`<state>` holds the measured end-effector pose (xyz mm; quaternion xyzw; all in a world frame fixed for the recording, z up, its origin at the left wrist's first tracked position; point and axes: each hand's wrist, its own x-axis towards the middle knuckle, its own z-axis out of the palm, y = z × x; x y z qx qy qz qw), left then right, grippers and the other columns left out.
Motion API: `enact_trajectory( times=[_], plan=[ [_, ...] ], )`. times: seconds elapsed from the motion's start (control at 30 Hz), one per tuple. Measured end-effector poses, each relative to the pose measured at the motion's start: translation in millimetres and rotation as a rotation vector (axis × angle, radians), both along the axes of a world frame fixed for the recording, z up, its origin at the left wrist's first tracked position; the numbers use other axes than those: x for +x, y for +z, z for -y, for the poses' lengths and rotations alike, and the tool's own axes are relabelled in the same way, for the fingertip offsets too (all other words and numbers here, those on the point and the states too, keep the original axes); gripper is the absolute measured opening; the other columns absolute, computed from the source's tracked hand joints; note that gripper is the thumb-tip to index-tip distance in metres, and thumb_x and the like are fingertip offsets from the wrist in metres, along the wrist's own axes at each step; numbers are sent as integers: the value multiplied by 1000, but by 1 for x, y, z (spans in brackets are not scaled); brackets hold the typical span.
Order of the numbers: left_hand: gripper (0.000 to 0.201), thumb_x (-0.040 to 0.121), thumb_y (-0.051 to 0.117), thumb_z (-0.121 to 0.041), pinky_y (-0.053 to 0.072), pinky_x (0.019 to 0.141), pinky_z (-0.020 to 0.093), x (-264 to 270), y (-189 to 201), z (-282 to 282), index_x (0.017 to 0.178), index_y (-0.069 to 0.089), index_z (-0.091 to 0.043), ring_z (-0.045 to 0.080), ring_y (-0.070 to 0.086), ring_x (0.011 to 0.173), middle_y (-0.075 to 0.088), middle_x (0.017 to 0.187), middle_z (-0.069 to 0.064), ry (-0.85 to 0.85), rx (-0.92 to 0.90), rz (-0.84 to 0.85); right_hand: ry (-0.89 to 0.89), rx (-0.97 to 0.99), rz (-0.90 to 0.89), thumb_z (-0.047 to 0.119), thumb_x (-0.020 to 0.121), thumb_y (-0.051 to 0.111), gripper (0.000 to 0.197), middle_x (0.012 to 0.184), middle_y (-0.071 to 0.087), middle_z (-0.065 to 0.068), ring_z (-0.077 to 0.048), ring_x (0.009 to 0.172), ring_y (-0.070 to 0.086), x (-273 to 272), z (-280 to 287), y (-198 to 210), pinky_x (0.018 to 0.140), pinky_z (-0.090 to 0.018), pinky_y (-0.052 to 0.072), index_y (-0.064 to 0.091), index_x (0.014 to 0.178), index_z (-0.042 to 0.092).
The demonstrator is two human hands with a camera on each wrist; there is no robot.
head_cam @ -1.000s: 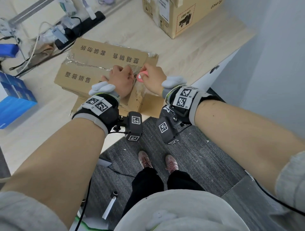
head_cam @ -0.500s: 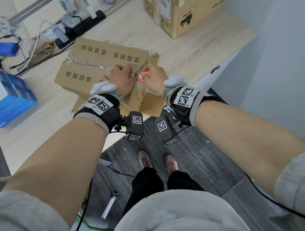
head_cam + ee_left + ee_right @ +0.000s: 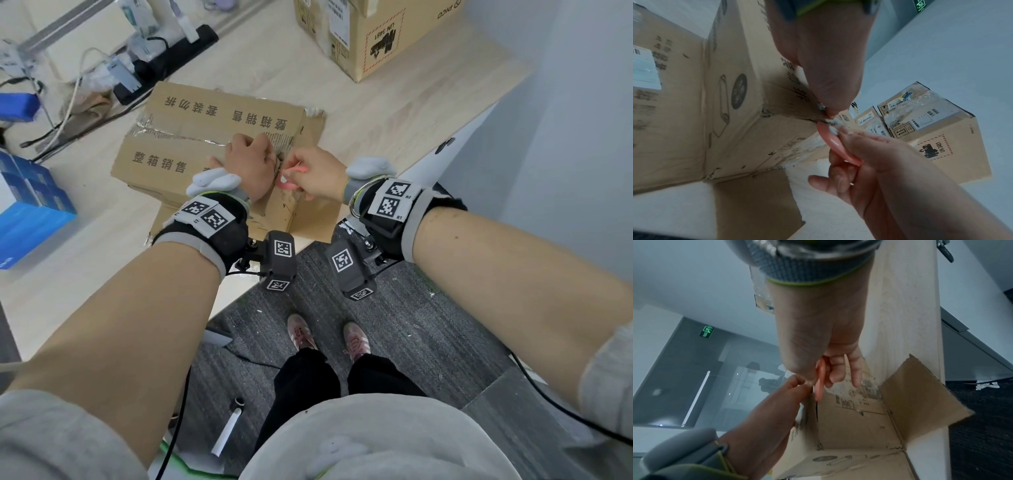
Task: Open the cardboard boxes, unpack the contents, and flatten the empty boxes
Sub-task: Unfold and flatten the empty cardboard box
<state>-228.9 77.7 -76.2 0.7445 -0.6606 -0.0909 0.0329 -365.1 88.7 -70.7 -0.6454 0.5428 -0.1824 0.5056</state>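
A taped cardboard box (image 3: 205, 137) with printed characters lies on the wooden table (image 3: 394, 123), close to its near edge. My left hand (image 3: 250, 164) rests on the box top at the right end of the tape seam. Its fingertips pinch torn tape at the corner (image 3: 828, 112). My right hand (image 3: 318, 174) grips a small pink cutter (image 3: 291, 178), whose tip sits at that same corner. The left wrist view shows the cutter (image 3: 836, 144) held between thumb and fingers. In the right wrist view the cutter (image 3: 820, 384) lies along the box's vertical edge (image 3: 855, 426).
An open flap (image 3: 308, 219) sticks out past the table edge by my right wrist. A larger sealed box (image 3: 376, 41) stands at the back right. Blue cartons (image 3: 30, 205) sit at the left. A power strip with cables (image 3: 164, 58) lies behind the box.
My right hand has brought the pink cutter a little down and nearer along the box corner. My left hand has stayed at the seam end.
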Motion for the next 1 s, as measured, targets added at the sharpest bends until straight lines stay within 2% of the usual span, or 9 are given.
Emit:
enact_trajectory(
  times=[0.2,0.3,0.4,0.53,0.67,0.77,0.83,0.93,1.0],
  plan=[
    [28,100,40,-32,30,103,48,1,19,6,116,55,-15,32,47,116,49,127,12,-20,60,-24,-169,2,82,12,92,51,10,92,60,-3,-15,73,59,-15,5,-1,51,-22,48,50,85,19],
    [23,99,45,-18,36,96,41,6,29,10,120,53,-12,34,51,112,52,124,13,-75,86,-66,-265,7,133,14,90,54,14,87,59,1,-12,69,58,-23,10,1,53,-22,44,49,79,22],
    [35,93,56,-11,40,101,43,10,38,15,128,52,-15,36,47,119,46,135,15,-172,166,-14,-325,11,153,15,90,54,6,82,58,4,-14,71,60,-27,15,1,50,-22,45,51,85,18],
    [55,91,61,-15,38,106,45,10,45,28,142,41,-18,36,40,130,36,149,12,-308,267,90,-331,24,167,16,91,53,2,77,56,7,-16,74,60,-27,17,-3,43,-15,41,51,92,16],
    [70,91,60,-21,24,116,45,10,50,44,151,24,-22,33,21,143,16,159,9,-458,345,191,-322,36,180,17,92,51,5,79,57,6,-16,74,60,-26,18,-11,49,-20,43,52,97,15],
    [83,88,64,-22,13,118,45,5,46,50,154,13,-26,30,5,147,4,161,5,-458,364,209,-339,59,187,17,94,49,9,82,57,5,-16,74,61,-27,22,-14,48,-20,44,52,101,13],
    [90,86,66,-19,12,118,47,1,41,52,154,8,-29,33,1,147,1,161,6,-442,382,207,-354,73,202,17,93,50,9,83,56,5,-17,75,61,-27,25,-16,48,-22,44,53,101,13],
    [95,83,64,-8,21,115,49,-5,34,60,153,6,-32,36,3,146,-1,161,8,-445,392,246,-368,81,213,17,92,51,6,80,57,4,-19,77,62,-27,31,-17,53,-25,45,51,97,15],
    [89,81,63,-7,31,110,49,-10,34,63,152,14,-31,39,15,142,10,158,10,-466,366,290,-363,79,213,18,92,51,6,79,58,4,-20,79,62,-27,33,-18,57,-26,44,51,97,15]
  ],
)
